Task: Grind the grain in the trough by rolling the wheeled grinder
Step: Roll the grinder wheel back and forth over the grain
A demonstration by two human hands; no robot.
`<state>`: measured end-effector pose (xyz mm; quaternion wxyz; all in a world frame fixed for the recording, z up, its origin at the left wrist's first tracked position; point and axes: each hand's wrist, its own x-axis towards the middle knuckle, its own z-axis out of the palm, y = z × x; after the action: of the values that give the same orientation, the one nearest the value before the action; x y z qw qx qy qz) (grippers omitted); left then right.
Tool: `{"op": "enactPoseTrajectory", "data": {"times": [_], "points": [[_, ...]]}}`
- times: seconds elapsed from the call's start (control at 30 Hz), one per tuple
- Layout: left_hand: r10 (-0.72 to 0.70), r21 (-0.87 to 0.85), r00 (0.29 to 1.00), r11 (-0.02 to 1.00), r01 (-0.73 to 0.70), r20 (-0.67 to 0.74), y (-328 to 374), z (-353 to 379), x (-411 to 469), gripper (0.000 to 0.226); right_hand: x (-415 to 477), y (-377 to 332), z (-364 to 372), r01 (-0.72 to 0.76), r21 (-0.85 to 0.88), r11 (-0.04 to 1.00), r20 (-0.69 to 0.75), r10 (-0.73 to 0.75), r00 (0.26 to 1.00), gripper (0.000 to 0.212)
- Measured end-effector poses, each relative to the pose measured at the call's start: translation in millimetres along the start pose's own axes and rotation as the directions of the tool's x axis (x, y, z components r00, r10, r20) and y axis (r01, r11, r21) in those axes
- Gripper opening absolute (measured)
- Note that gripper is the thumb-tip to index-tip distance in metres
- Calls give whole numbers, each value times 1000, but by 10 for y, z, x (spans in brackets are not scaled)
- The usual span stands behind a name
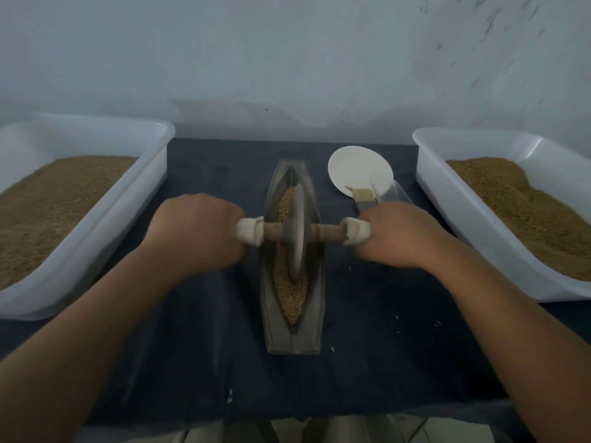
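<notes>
A long grey boat-shaped trough point(315, 302) lies lengthwise in the middle of the dark cloth, with brown grain point(291, 294) along its groove. The wheeled grinder point(296, 231), a grey disc on a wooden axle with white-wrapped ends, stands upright in the groove at about mid-length. My left hand point(195, 233) grips the axle's left handle. The right handle is gripped by my right hand point(401, 239). Both fists sit level on either side of the trough.
A white tub point(96, 219) of brown grain stands at the left and another white tub point(447, 199) of grain at the right. A white dish point(358, 167), a small brush point(364, 198) and a clear scoop lie behind my right hand. A wall rises close behind.
</notes>
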<state>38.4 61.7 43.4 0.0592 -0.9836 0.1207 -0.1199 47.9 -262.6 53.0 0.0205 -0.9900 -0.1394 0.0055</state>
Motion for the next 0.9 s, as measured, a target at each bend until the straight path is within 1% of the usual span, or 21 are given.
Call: {"op": "enactPoseTrajectory", "data": {"times": [0.07, 0.1, 0.13, 0.17, 0.27, 0.33, 0.4, 0.43, 0.47, 0.5, 0.53, 0.57, 0.63, 0.67, 0.7, 0.77, 0.83, 0.9], "points": [[-78, -34, 997, 996, 79, 27, 33, 16, 247, 32, 238, -32, 29, -62, -101, 993, -212, 40, 976, 36], [-107, -47, 994, 993, 108, 24, 39, 30, 340, 31, 338, -48, 29, -86, -119, 989, -273, 51, 961, 37], [-124, -59, 992, 990, 125, 14, 46, 44, 397, 30, 416, -58, 23, -98, -122, 988, -296, 58, 953, 37], [-128, -63, 992, 990, 128, 3, 53, 53, 420, 31, 465, -59, 16, -99, -122, 988, -288, 60, 956, 36], [-87, -65, 996, 994, 87, 4, 34, 34, 278, 34, 365, -39, -51, -59, -122, 991, -171, 37, 984, 25], [-23, -36, 1000, 999, 23, 19, -4, 18, 49, 32, 126, -13, -92, 6, -48, 999, -17, -7, 1000, 24], [21, -3, 1000, 1000, -21, -17, -32, 10, -186, 32, -107, -25, -163, 16, 75, 997, 161, -28, 987, 36], [36, 7, 999, 999, -35, -40, -41, 22, -244, 32, -163, -24, -186, 7, 111, 994, 207, -30, 978, 43], [38, 12, 998, 999, -38, -55, -47, 41, -245, 33, -169, -20, -187, 0, 117, 993, 213, -25, 977, 46], [25, 4, 998, 1000, -24, -59, -44, 54, -202, 35, -139, -23, -165, 1, 89, 996, 179, -17, 984, 45], [-7, -16, 998, 1000, 6, -54, -28, 68, -133, 38, -80, -35, -130, 0, 33, 999, 101, -4, 995, 40], [-46, -41, 998, 998, 44, -43, -10, 85, -34, 40, 9, -48, -80, -14, -35, 999, -17, 13, 1000, 37], [-116, -80, 993, 990, 114, -18, 11, 110, 205, 39, 217, -76, -12, -64, -135, 989, -249, 29, 968, 34], [-138, -95, 990, 986, 137, -8, 17, 119, 308, 37, 311, -87, -2, -87, -153, 984, -303, 38, 952, 33], [-147, -103, 989, 984, 146, -1, 21, 117, 379, 36, 390, -95, -6, -103, -153, 983, -308, 52, 950, 32], [-123, -100, 992, 987, 124, 16, 25, 83, 420, 35, 469, -82, -44, -109, -136, 985, -229, 75, 970, 28], [-67, -81, 997, 994, 69, 34, 11, 25, 322, 34, 383, -56, -75, -77, -118, 990, -123, 62, 990, 23], [7, -26, 1000, 1000, -7, 31, -22, 6, 132, 31, 153, -16, -83, -17, -50, 999, 30, 18, 999, 21]]}}
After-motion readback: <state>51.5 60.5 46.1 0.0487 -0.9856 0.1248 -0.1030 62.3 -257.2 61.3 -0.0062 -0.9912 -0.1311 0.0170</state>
